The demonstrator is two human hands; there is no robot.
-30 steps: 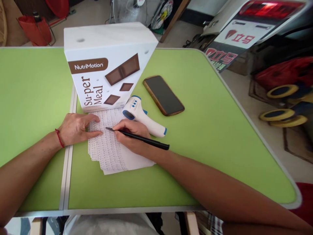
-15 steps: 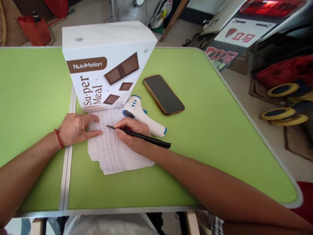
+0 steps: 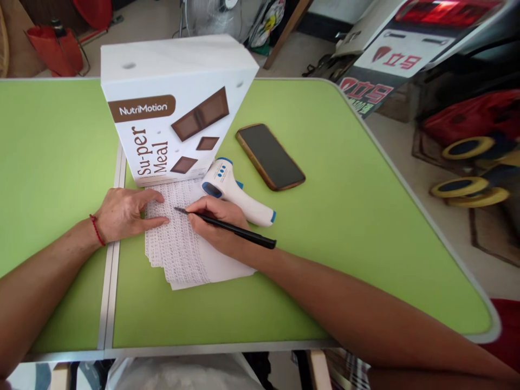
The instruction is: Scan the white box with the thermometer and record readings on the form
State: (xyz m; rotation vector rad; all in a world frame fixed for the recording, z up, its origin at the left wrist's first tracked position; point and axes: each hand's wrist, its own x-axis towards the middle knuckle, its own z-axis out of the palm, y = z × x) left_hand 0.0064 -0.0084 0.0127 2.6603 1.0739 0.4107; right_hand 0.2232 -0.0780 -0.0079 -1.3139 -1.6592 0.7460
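One pen [image 3: 239, 230] in right hand [image 3: 222, 237], over papers [image 3: 182, 252].

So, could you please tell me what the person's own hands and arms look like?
Both the left hand and the right hand are ungloved, with no ring showing. The left forearm and right forearm are bare, with no sleeve in view. A thin red cord bracelet circles the left wrist; no band or watch shows on the right.
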